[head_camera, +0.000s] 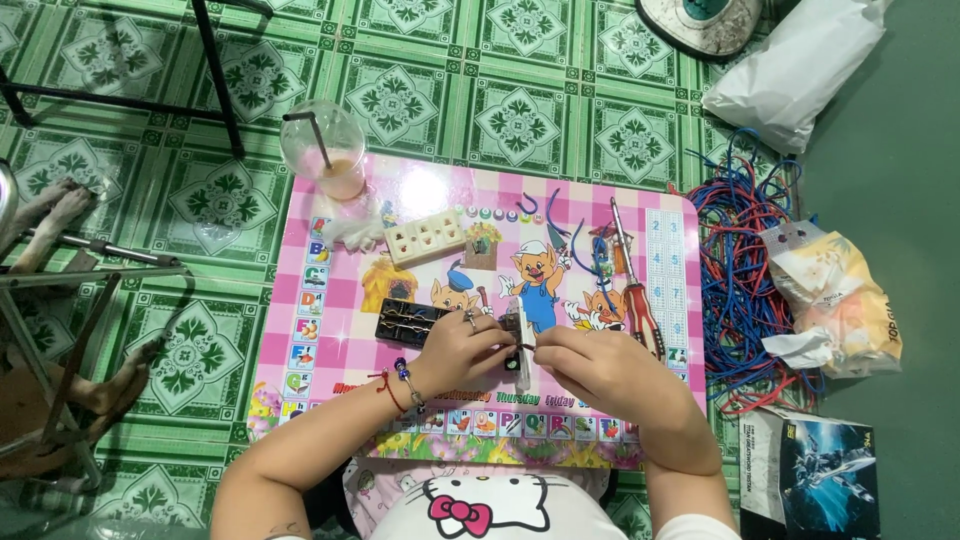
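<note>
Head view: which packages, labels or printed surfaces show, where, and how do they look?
Box: floor, lower right; rectangular, dark blue with a jet picture.
Yellow packet: right of the wire heap; crinkled clear plastic, yellow-orange contents.
White bag: upper right floor; plain, puffy.
Printed tabletop: centre; pink checks, cartoon animals, bordered by picture tiles.

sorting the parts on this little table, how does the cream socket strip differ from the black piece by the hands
The cream socket strip is pale and shows rows of plug holes; the black piece is dark with thin metal strips across it. The socket strip lies free, higher up the pink table, with no hand on it; the black piece lies right by the left hand. Both are flat, oblong and lie at a slight tilt.
</note>
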